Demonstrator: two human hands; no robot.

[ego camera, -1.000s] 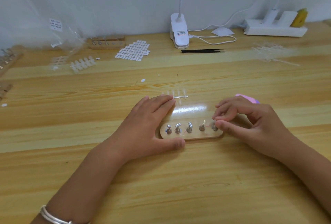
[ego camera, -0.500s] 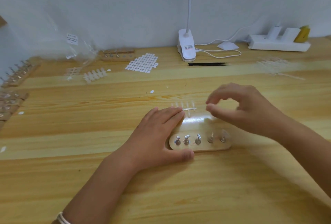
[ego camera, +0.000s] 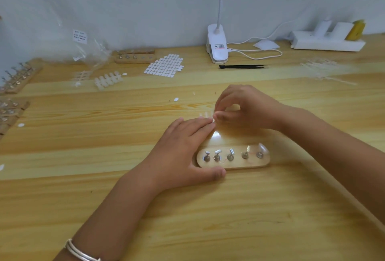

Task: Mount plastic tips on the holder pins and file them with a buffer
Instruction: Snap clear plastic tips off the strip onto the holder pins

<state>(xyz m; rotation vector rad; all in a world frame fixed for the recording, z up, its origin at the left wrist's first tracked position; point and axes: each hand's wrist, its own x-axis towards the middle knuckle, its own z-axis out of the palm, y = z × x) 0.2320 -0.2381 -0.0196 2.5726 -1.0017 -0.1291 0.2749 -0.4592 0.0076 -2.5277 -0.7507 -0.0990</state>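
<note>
A small oval wooden holder (ego camera: pixel 248 163) lies on the table with a row of several metal pins. A clear plastic tip (ego camera: pixel 263 148) sits on the rightmost pin. My left hand (ego camera: pixel 183 150) lies flat against the holder's left end, its thumb along the front edge. My right hand (ego camera: pixel 243 107) is behind the holder, thumb and forefinger pinching at a strip of clear plastic tips (ego camera: pixel 205 114) on the table. The strip is mostly hidden by both hands. The buffer is not in sight.
At the back stand a white clip lamp (ego camera: pixel 216 47), black tweezers (ego camera: pixel 242 66), a sheet of white adhesive tabs (ego camera: pixel 164 65), another wooden holder (ego camera: pixel 135 56), white tip strips (ego camera: pixel 108 80), plastic bags (ego camera: pixel 87 50) and a white power strip (ego camera: pixel 327 40). More holders (ego camera: pixel 16 79) lie far left.
My right hand left the holder's right end, rose, and moved back-left to the tip strip, where its fingers now pinch. My left hand stayed on the holder. The camera tilted down.
</note>
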